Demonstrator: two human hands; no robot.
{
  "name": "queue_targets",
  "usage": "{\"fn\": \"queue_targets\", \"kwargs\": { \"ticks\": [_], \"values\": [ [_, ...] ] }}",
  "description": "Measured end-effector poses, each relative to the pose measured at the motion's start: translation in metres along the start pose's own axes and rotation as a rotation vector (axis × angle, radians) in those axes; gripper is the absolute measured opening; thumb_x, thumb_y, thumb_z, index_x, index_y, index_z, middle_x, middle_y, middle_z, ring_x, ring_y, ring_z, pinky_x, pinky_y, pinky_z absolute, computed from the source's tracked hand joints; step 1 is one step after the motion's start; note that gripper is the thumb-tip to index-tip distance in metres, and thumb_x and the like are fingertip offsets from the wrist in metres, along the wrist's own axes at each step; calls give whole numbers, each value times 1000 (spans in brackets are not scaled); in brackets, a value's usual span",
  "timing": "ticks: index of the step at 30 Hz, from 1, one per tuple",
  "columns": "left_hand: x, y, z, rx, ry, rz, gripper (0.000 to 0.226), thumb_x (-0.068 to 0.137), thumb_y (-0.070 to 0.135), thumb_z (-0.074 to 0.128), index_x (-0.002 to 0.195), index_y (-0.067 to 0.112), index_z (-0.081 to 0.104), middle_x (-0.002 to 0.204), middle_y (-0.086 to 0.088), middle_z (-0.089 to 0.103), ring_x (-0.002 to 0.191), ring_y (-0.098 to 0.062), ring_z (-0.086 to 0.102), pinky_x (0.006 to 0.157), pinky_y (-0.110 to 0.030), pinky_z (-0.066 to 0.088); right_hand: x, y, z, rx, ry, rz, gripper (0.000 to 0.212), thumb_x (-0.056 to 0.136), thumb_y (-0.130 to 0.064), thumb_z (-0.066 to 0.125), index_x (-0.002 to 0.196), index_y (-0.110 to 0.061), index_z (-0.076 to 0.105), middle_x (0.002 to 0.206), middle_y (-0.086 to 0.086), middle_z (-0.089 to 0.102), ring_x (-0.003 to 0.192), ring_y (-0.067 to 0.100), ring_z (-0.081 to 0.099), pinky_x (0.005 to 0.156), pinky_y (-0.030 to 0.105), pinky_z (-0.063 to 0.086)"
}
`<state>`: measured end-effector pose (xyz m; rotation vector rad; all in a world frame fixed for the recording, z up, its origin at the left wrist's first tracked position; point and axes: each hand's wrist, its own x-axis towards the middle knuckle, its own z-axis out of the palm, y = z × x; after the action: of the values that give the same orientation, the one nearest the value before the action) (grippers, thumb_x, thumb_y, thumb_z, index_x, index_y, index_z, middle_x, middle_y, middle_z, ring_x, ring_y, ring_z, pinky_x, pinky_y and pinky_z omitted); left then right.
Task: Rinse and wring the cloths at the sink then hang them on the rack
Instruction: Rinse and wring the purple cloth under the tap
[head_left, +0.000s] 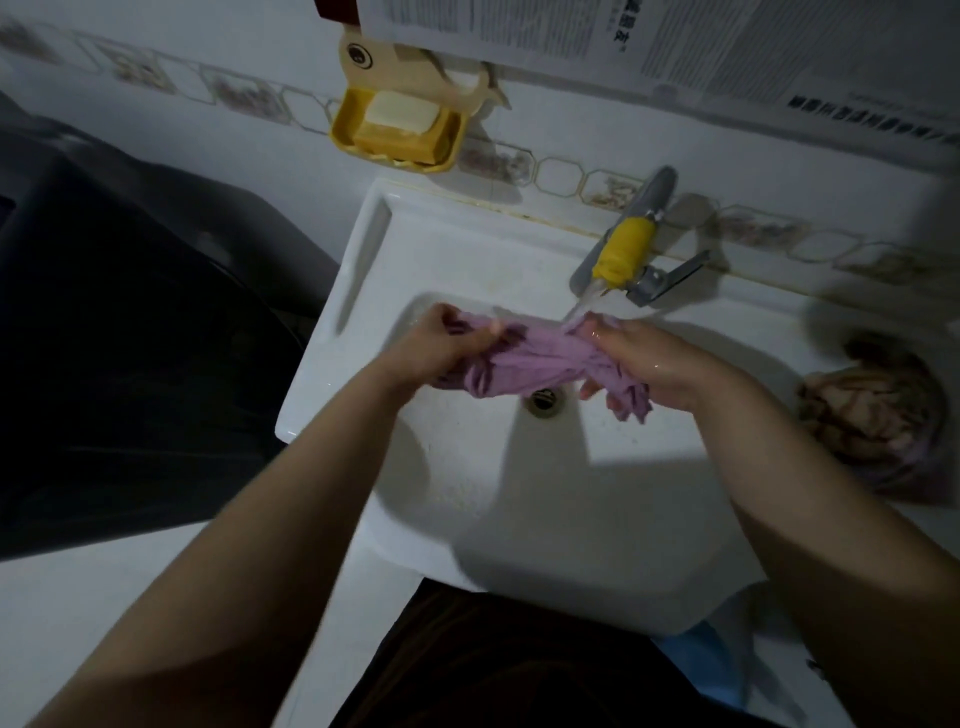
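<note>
Two hands held one purple cloth (540, 364) over the sink (467, 239), just above the drain (544, 401). Your left hand (441, 348) had its fingers curled tight round the left end. Your right hand (639, 364) gripped the right end, with loose bits hanging down below it. You held the cloth bunched and stretched between your hands, so it looked like you were rinsing or starting to twist it. Water ran from the tap (626, 249) onto the cloth near your right hand, so that end got the wash. More cloths (878, 415) sat in a heap on the right of the sink, likely waiting their turn. Soap (400, 111) sat in a yellow dish (343, 130) on the far wall. No rack showed.
</note>
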<state>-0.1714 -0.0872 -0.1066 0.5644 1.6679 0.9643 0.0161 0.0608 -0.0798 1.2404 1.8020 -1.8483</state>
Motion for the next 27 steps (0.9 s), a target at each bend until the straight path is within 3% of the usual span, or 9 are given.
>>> {"fn": "queue_targets", "kwargs": {
  "ticks": [4, 7, 9, 11, 16, 19, 22, 24, 27],
  "values": [
    [19, -12, -12, 612, 77, 174, 57, 74, 22, 80, 119, 6, 48, 104, -1, 53, 91, -19, 56, 74, -27, 46, -16, -9, 1, -459, -170, 47, 55, 95, -52, 41, 93, -1, 63, 58, 16, 64, 39, 22, 50, 39, 24, 40],
    [24, -26, -23, 567, 54, 232, 39, 77, -7, 66, 114, 0, 55, 99, -16, 59, 83, -24, 56, 72, -34, 52, -20, -14, -8, -520, -253, 143, 60, 80, -57, 56, 90, 2, 59, 59, 11, 55, 38, 16, 49, 57, 34, 54],
    [24, -37, -28, 631, 71, 206, 39, 78, -7, 66, 116, 2, 59, 110, -19, 61, 87, -22, 55, 69, -20, 47, -17, -12, -14, -375, -247, 173, 73, 73, -55, 64, 108, 8, 54, 73, 20, 43, 40, 20, 41, 72, 43, 58],
    [25, -41, -21, 637, 25, 110, 54, 80, 3, 72, 130, 8, 52, 128, -18, 56, 102, -24, 56, 80, -19, 49, -16, -14, -8, -274, -261, 160, 50, 81, -44, 67, 113, -7, 56, 77, 18, 39, 43, 20, 37, 75, 47, 59],
    [31, 5, 30, 68, -261, 98, 62, 81, -15, 53, 136, 10, 42, 125, -13, 54, 113, -19, 51, 79, -18, 50, -11, -30, 24, -311, -237, 55, 16, 85, -13, 66, 97, -10, 56, 60, 10, 50, 40, 15, 44, 38, 21, 39],
    [29, 1, 35, -221, -238, 36, 33, 83, 24, 52, 114, 15, 60, 105, -10, 66, 98, -21, 58, 90, -32, 43, -5, -38, 10, -5, -200, 59, 17, 88, -6, 55, 71, -8, 53, 55, 7, 47, 37, 10, 37, 35, 15, 26],
    [25, -11, 39, -169, -250, -76, 63, 90, 70, 28, 115, 25, 64, 114, -6, 68, 106, -23, 60, 91, -38, 43, 3, -41, -1, 175, -166, 37, 19, 93, -13, 52, 75, -10, 55, 64, 4, 53, 43, 8, 46, 32, 14, 28],
    [24, -13, 45, -125, -337, -90, 76, 84, 75, 31, 119, 15, 62, 112, -9, 68, 96, -28, 62, 75, -33, 48, 10, -42, 0, 150, -139, 40, 10, 92, -18, 57, 90, -9, 61, 80, 11, 63, 57, 17, 60, 36, 16, 40],
    [19, -16, 44, -78, -334, -86, 50, 83, 52, 49, 99, 7, 65, 85, -8, 71, 73, -21, 65, 64, -28, 47, 27, -40, 0, 37, -43, 139, 20, 87, -15, 65, 102, -2, 62, 97, 22, 67, 71, 31, 69, 49, 28, 54]
  ]
}}
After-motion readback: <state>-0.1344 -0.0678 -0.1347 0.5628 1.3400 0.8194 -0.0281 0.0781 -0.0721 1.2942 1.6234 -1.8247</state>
